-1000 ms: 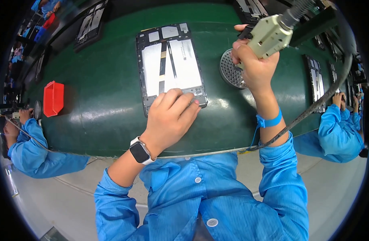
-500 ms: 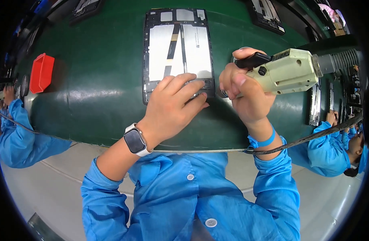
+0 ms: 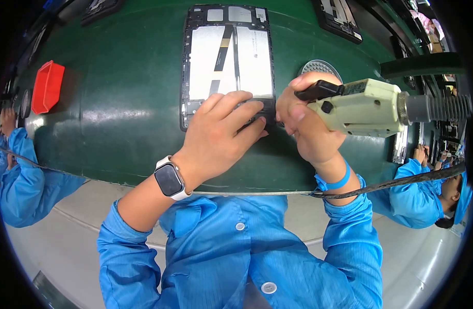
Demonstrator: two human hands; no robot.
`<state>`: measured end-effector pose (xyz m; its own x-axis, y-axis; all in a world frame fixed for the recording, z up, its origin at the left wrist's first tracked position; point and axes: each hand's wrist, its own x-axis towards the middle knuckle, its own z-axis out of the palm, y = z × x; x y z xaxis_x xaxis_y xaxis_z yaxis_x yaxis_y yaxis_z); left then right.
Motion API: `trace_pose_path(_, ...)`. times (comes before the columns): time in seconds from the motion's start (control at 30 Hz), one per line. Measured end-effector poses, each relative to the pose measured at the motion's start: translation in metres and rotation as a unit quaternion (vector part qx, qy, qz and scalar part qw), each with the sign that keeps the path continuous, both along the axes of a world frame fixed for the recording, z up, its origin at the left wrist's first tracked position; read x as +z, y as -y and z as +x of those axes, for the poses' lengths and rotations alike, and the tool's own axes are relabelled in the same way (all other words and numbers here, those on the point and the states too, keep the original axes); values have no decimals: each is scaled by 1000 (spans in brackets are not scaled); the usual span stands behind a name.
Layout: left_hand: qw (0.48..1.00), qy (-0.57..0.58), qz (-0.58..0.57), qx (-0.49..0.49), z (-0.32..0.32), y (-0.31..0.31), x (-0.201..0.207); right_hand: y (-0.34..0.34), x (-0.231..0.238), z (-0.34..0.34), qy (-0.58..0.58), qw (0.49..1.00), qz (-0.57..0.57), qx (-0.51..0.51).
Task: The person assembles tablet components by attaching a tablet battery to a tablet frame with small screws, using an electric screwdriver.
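Note:
A tablet (image 3: 254, 67) lies back-off on the green bench, its silver battery, black frame and dark ribbon cables exposed. My left hand (image 3: 218, 129) rests across the tablet's near edge, fingers spread and holding nothing. In my right hand (image 3: 311, 121) is a pale green electric screwdriver (image 3: 370, 110) with a black lever, gripped near its front end. The tool is tilted, its front close to the tablet's near right corner; my fingers hide the tip, so I cannot tell whether it touches.
Just beyond my right hand stands a round dish (image 3: 321, 63). A red bin (image 3: 48, 87) is on the left. Other tablets (image 3: 339, 20) lie at the far side. A dark cable (image 3: 401, 180) crosses at right. Co-workers in blue sit on both sides.
The screwdriver's rear end has swung nearer to me, and my right hand has shifted slightly toward the tablet's corner. More of the round dish shows. My left hand stays on the tablet.

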<state>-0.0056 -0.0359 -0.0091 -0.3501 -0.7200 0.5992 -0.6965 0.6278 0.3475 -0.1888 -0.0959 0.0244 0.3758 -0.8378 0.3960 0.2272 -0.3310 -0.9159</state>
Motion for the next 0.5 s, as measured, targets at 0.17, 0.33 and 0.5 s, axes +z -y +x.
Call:
trace_pose_path(0.17, 1000, 11, 3, 10, 1, -1, 2, -1, -1, 2, -54, 998, -12, 19)
trace_pose_path(0.33, 1000, 28, 10, 7, 5, -3, 5, 31, 21, -14, 134, 991, -15, -23)
trace_pose_path(0.5, 1000, 24, 2, 3, -2, 0, 5, 80, 20, -50, 57, 972, -49, -221)
